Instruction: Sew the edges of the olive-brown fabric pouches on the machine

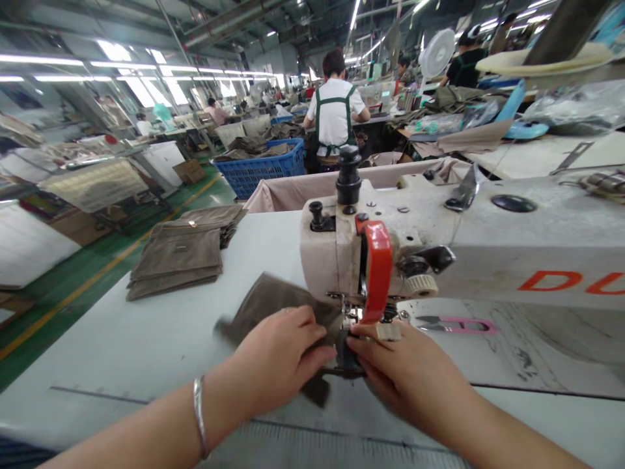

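A brown fabric piece (271, 299) lies on the pale table under the needle area of a sewing machine (319, 254). My left hand (278, 358), with a silver bangle at the wrist, has its fingers curled and pressed on this fabric, left of the presser foot. Close to the needle, my right hand (410, 365) grips the fabric's edge between bent fingers; something pale is wrapped around one finger. A red guard (377, 270) stands just above the right fingertips. The stitching point itself is partly hidden by the fingers, and the fabric's lower corner is blurred.
Pink-handled thread snips (463, 325) lie on the machine bed at right. Stacked brown fabric pieces (178, 251) sit on the table's left. Beyond the table are a pink cloth-lined bin (288, 187), a filled blue crate (266, 170) and a seated co-worker (336, 107).
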The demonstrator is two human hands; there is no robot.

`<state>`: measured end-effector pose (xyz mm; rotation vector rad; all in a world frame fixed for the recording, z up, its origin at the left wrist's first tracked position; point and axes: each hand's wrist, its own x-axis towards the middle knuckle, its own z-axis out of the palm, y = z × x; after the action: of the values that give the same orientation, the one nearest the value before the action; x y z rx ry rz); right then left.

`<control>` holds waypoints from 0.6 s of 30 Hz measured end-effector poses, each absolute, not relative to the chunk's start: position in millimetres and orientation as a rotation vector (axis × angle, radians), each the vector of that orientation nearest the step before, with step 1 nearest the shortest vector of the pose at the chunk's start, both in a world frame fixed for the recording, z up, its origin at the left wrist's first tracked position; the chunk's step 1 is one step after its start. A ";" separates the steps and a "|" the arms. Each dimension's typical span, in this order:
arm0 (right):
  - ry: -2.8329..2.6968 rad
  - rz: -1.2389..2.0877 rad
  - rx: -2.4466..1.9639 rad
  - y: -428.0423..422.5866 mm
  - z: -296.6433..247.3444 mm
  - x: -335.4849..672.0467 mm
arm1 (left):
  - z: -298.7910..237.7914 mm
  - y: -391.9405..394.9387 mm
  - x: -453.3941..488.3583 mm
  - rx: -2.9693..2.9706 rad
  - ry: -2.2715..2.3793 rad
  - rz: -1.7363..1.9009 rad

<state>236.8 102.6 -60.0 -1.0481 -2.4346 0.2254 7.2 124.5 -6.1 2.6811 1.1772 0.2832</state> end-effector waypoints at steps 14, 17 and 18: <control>-2.574 0.248 -0.985 91.8 -56.4 235.2 | -12.1 100.8 12.6 2.643 0.892 0.059; -2.566 0.278 -0.961 92.8 -55.1 237.7 | -14.0 98.7 13.3 2.659 0.900 0.003; -2.567 0.296 -0.945 93.3 -53.8 238.6 | -14.2 97.0 13.7 2.667 0.914 -0.007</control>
<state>238.6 93.3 -53.8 -0.9450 -2.5672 0.2957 13.7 97.0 -14.2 2.6674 0.9136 -0.0070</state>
